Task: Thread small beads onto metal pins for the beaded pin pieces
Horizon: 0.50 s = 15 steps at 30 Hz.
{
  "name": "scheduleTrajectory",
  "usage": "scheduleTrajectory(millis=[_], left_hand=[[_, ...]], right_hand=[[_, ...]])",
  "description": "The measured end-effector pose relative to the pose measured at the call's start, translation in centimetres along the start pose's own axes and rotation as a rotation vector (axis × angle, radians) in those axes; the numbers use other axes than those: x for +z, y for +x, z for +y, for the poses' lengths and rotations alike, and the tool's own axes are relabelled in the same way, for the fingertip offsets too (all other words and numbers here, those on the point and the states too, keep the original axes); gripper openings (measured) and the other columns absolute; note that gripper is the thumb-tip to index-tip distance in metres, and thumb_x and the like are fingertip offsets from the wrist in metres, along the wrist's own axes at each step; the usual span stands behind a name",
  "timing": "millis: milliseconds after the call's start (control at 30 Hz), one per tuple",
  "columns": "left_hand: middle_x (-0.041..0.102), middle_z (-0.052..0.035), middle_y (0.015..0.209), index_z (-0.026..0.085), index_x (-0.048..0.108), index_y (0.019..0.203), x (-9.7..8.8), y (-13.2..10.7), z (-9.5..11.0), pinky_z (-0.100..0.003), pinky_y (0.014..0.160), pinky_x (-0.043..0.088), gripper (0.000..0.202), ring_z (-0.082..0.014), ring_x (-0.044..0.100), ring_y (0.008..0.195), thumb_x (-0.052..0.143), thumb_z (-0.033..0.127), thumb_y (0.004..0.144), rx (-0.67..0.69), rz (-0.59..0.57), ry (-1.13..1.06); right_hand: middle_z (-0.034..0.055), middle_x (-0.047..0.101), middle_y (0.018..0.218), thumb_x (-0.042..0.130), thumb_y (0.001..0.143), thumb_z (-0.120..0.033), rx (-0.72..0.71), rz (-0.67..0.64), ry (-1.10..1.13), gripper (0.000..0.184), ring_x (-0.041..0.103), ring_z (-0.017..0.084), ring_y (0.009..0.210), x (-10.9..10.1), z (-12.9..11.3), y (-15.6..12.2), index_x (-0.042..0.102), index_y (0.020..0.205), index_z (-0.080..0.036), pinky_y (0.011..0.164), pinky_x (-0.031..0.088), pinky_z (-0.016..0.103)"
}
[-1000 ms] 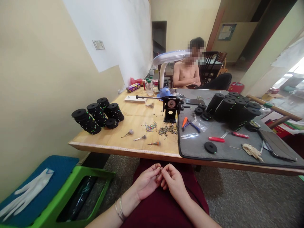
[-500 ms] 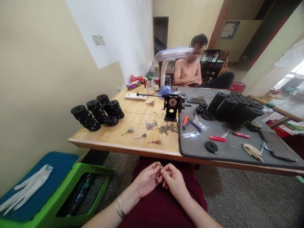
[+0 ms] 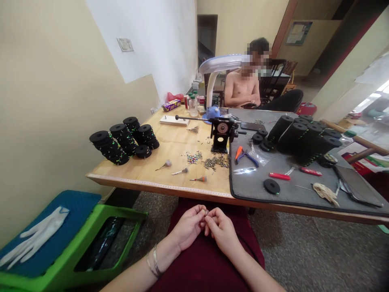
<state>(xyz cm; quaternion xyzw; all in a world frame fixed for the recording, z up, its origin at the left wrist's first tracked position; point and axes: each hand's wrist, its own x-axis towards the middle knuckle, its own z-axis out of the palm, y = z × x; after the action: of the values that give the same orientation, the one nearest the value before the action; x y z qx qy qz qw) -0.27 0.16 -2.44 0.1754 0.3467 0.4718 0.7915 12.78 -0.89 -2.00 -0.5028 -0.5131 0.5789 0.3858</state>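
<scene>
My left hand (image 3: 191,228) and my right hand (image 3: 221,232) meet above my lap, in front of the table edge. Both are closed in a pinch, fingertips touching each other. Whatever they hold between them is too small to make out. Nearest on the wooden tabletop are an orange-banded tuft on a thin stem (image 3: 199,179) and two similar grey-tipped ones. Behind them lie a pile of small coloured beads (image 3: 193,157) and a heap of small dark metal pieces (image 3: 215,162). A black hand-cranked winder (image 3: 219,138) stands just beyond.
Stacked black foam spools (image 3: 105,148) stand at left, with more spools (image 3: 291,134) on the grey mat (image 3: 252,188). Pliers (image 3: 243,156), snips (image 3: 244,170) and a red-handled knife (image 3: 279,176) lie there too. A lamp (image 3: 211,89) and a seated person (image 3: 243,91) are behind. A green stool (image 3: 100,215) stands left.
My fingertips have closed tighter together, and the small greenish bit that showed between them is now hidden. The view has shifted slightly; the things on the table have not moved.
</scene>
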Motion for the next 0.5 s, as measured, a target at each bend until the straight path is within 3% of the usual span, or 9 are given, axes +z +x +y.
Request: scheduleTrajectory(millis=[267, 500], left_hand=[[0.054, -0.0006, 0.070, 0.011, 0.059, 0.076, 0.05, -0.02, 0.25, -0.020, 0.056, 0.035, 0.016, -0.0069, 0.044, 0.059, 0.073, 0.016, 0.071, -0.012, -0.020, -0.021], [0.054, -0.0008, 0.072, 0.011, 0.060, 0.077, -0.04, 0.07, 0.31, -0.021, 0.057, 0.035, 0.013, -0.0065, 0.044, 0.059, 0.072, 0.015, 0.072, -0.015, -0.022, -0.015]], right_hand=[[-0.0039, 0.056, 0.050, 0.043, 0.085, -0.028, -0.009, -0.006, 0.012, 0.012, 0.043, 0.011, 0.043, -0.42, -0.09, -0.15, 0.047, 0.077, -0.021, 0.046, 0.034, 0.022], [-0.0045, 0.055, 0.048, 0.050, 0.081, -0.028, -0.009, 0.014, -0.044, 0.013, 0.047, 0.011, 0.044, -0.38, -0.16, -0.10, 0.047, 0.071, -0.022, 0.047, 0.036, 0.022]])
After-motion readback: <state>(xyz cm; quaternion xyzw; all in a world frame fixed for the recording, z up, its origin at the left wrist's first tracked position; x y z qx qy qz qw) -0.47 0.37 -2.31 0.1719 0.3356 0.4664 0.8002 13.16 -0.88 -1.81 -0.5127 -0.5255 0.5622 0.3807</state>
